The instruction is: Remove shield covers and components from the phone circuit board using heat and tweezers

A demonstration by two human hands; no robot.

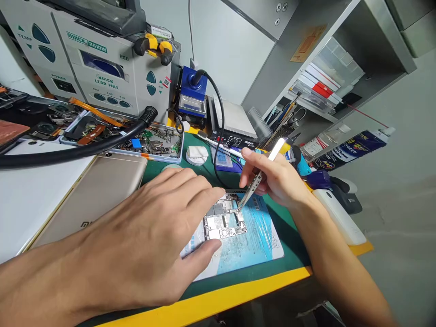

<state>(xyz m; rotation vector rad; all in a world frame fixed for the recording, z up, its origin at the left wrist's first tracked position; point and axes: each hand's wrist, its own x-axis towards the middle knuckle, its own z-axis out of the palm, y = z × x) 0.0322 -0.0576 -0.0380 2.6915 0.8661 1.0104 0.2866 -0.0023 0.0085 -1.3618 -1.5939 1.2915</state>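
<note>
A bare phone circuit board (223,222) lies on a blue-and-white pad (262,245) at the middle of the bench. My left hand (156,231) reaches over from the left, thumb and index finger on either side of the board's left end, gripping it there. Its other fingers are mostly hidden behind the hand. Metal tweezers (256,181) are pinched in my right hand (277,175), slanting down to the left. Their tips meet the upper right part of the board; whether anything tiny is between them, I cannot make out.
A hot air rework station (98,59) stands at the back left, its black hose (85,147) crossing a tray of circuit boards (170,156). Beside it are a blue soldering iron stand (193,91) and a gold phone (91,195). Bottles and a spray can (350,150) stand at right.
</note>
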